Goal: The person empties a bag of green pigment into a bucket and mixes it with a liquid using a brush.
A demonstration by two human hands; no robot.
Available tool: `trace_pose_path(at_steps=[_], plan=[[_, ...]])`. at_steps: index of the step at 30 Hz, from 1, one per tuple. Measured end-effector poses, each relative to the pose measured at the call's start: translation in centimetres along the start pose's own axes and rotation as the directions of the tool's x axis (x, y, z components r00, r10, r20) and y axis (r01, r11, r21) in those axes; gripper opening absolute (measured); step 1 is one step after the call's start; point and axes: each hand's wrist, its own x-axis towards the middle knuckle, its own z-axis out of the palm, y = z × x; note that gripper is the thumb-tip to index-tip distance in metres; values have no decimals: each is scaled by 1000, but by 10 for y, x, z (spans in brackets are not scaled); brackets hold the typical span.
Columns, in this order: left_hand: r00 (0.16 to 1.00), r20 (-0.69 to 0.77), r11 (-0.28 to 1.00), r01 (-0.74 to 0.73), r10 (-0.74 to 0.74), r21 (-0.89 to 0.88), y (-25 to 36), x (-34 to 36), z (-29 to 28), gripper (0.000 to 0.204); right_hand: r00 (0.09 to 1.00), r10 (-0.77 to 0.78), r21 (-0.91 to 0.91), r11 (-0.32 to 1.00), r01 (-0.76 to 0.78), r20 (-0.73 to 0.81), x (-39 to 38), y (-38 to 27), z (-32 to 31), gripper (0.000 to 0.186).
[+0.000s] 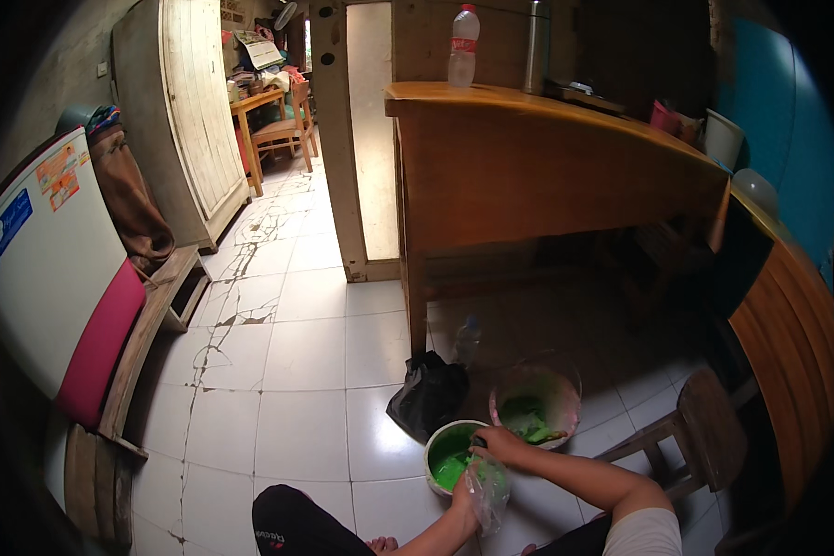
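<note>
A pale sleeve (644,535) leads to the right grip (500,447), closure and contents unclear; the left grip (463,505) clasps a clear bag (492,496). Green mixture (447,471) in the bucket (435,486) suggests unfinished work.

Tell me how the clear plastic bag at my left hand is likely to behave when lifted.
The clear plastic bag will probably flop, as it hangs in loose creases beside the left hand. Its shiny surface may feel slippery. The thin, see-through film suggests little weight of its own, though any contents are hard to make out.
</note>
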Motion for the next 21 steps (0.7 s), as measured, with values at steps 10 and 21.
trace_pose_path(at_steps=[10,21], plan=[[988,-151,988,6,18,155,8,-24,21,22,968,-169,-82,984,156,-185,-8,-9,-24,26],[906,-191,748,-176,377,640,6,-7,-6,30,964,9,0,1000,-9,-266,-18,-34,-50,23]])
